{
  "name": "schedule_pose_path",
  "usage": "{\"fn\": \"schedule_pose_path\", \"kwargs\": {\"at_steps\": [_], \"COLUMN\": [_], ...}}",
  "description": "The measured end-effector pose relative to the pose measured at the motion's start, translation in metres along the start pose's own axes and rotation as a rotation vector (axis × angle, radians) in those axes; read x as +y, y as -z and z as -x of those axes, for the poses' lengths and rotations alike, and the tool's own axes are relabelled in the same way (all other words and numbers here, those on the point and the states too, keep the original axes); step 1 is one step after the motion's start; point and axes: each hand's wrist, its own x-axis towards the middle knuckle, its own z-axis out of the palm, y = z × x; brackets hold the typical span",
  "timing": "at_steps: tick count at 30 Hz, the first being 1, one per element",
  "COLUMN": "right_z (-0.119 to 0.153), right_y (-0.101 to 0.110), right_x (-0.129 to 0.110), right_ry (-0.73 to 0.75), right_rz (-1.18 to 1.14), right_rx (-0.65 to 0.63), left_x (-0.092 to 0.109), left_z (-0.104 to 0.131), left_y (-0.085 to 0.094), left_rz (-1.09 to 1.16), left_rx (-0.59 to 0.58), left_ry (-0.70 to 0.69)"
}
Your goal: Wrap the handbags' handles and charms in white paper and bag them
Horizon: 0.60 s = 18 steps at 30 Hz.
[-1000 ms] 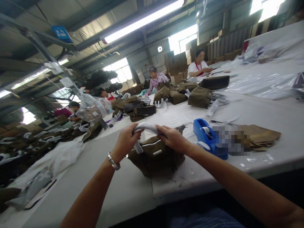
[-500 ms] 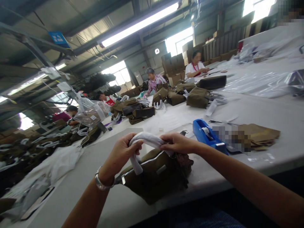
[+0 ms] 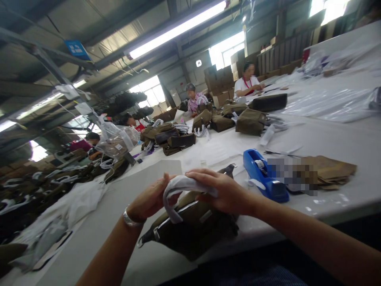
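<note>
An olive-green bag (image 3: 193,230) with a silver zip lies near the table's front edge. Its handle (image 3: 190,184), wrapped in white material, arches above the zip. At the arch's left side is my left hand (image 3: 154,196), fingers fairly straight and partly behind the wrap; a metal watch is on that wrist. My right hand (image 3: 226,192) lies over the right part of the handle, its fingers curved around the wrap. Metal rings show at both ends of the bag. Just right of the bag stands a blue tape dispenser (image 3: 264,176).
Several olive bags (image 3: 180,141) are piled farther back on the white table (image 3: 321,139). Brown pieces (image 3: 330,171) lie at the right, beyond the dispenser. Clear plastic sheets (image 3: 333,105) spread at the back right. Other people sit in the background.
My left fingers have loosened from their pinch and straightened. My right hand has spread farther over the handle. The bag's left ring has come into view, and the handle arch sits slightly lower.
</note>
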Motion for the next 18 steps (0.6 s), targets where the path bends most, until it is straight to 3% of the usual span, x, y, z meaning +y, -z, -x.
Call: {"fn": "schedule_pose_path", "kwargs": {"at_steps": [3, 8, 12, 15, 18], "right_z": [0.001, 0.016, 0.036, 0.046, 0.050], "right_y": [-0.007, -0.008, -0.010, -0.010, -0.009], "right_x": [-0.008, -0.017, -0.034, -0.043, -0.044], "right_ry": [0.135, 0.167, 0.306, 0.376, 0.357], "right_rz": [0.073, 0.034, 0.092, 0.162, 0.217], "right_rx": [0.160, 0.228, 0.190, 0.107, 0.106], "left_x": [0.001, 0.006, 0.018, 0.029, 0.037], "left_z": [-0.006, -0.015, -0.017, -0.014, -0.011], "left_y": [-0.001, 0.001, 0.007, 0.014, 0.013], "left_rz": [-0.018, -0.021, -0.081, -0.328, -0.763], "left_rx": [-0.023, -0.031, 0.079, 0.160, 0.319], "left_ry": [0.015, 0.097, -0.011, -0.090, -0.181]}}
